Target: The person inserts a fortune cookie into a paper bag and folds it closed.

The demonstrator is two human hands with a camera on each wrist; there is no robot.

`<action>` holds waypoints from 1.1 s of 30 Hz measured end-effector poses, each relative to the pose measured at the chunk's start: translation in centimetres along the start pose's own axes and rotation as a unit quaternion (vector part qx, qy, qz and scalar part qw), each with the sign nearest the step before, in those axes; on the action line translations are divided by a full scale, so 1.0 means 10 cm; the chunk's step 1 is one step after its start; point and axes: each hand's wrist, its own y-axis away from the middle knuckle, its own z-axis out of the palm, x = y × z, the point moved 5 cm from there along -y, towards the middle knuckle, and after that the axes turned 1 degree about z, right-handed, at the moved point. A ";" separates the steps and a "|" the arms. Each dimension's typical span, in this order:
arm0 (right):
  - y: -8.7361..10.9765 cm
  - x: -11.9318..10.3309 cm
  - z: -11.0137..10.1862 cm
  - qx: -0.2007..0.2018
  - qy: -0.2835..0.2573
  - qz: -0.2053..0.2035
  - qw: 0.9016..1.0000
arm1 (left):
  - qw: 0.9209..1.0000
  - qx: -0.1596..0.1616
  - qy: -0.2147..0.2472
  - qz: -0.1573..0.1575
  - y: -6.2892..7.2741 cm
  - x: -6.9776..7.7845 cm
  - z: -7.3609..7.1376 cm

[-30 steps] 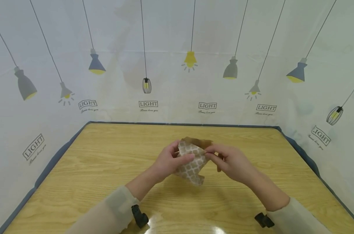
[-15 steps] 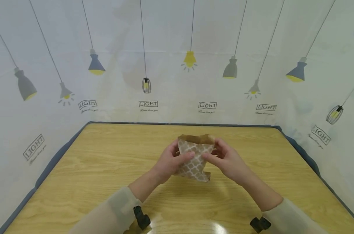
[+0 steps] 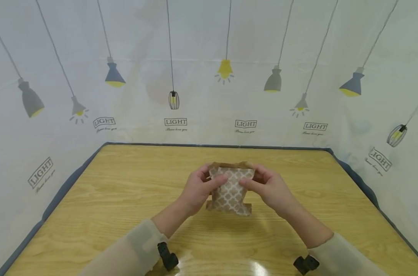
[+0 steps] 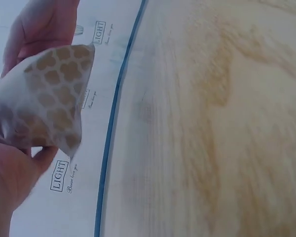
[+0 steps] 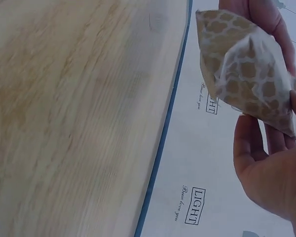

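Observation:
Between my two hands is a small brown paper bag point(image 3: 231, 193) with a white lattice print, its top edge toward the back wall. My left hand point(image 3: 199, 189) grips the bag's left side, thumb across the printed front and fingers behind. On the opposite side my right hand point(image 3: 272, 191) holds it the same way, thumb on the front near the top. The bag's lower corners flare outward. In the left wrist view the printed paper bag point(image 4: 56, 94) looks puffed out, and the right wrist view shows creases across the bag point(image 5: 246, 71).
A wooden table point(image 3: 126, 184) lies beneath the hands, bordered by a dark blue edge point(image 3: 160, 144). Behind it hangs a pale wall cloth point(image 3: 202, 88) printed with lamps and the word LIGHT. Black wrist straps point(image 3: 167, 257) sit at both sleeves.
My right hand has gone from pinching the bag's top corner to gripping its right side. The bag has turned upright to face me, and its top opening, wider half a second ago, has narrowed.

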 end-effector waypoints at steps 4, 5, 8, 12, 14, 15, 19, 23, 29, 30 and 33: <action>0.00 -0.01 -0.03 0.003 -0.014 0.005 1.000 | 0.999 0.006 0.033 0.003 -0.01 0.02 -0.01; 0.00 -0.01 -0.03 0.001 -0.014 0.005 1.000 | 0.999 0.012 0.037 0.003 -0.01 0.02 -0.01; -0.01 -0.01 -0.04 -0.001 -0.014 0.008 1.000 | 0.998 0.026 0.049 0.001 -0.02 0.01 -0.02; -0.02 0.00 -0.04 0.002 -0.021 0.005 1.000 | 0.997 0.044 0.059 0.003 -0.04 0.00 -0.04; -0.02 0.00 -0.04 0.006 -0.020 -0.003 1.000 | 0.997 0.060 0.057 0.009 -0.04 0.00 -0.05; -0.02 0.00 -0.04 0.008 -0.020 -0.007 1.000 | 0.996 0.067 0.053 0.013 -0.04 0.01 -0.06; -0.01 0.00 -0.05 0.023 -0.020 -0.015 0.999 | 0.995 0.090 0.040 0.020 -0.03 0.02 -0.09; -0.01 -0.02 -0.05 0.038 -0.025 -0.008 0.999 | 0.995 0.084 0.040 0.020 -0.03 0.04 -0.10; -0.02 -0.02 -0.05 0.025 -0.025 -0.008 0.999 | 1.000 0.017 0.022 -0.002 -0.03 0.07 -0.04; -0.02 -0.02 -0.04 0.017 -0.028 -0.011 0.999 | 1.000 0.010 0.020 -0.002 -0.03 0.07 -0.03; -0.03 0.00 -0.02 -0.007 -0.042 -0.022 0.999 | 1.000 0.012 0.022 0.000 -0.03 0.07 -0.02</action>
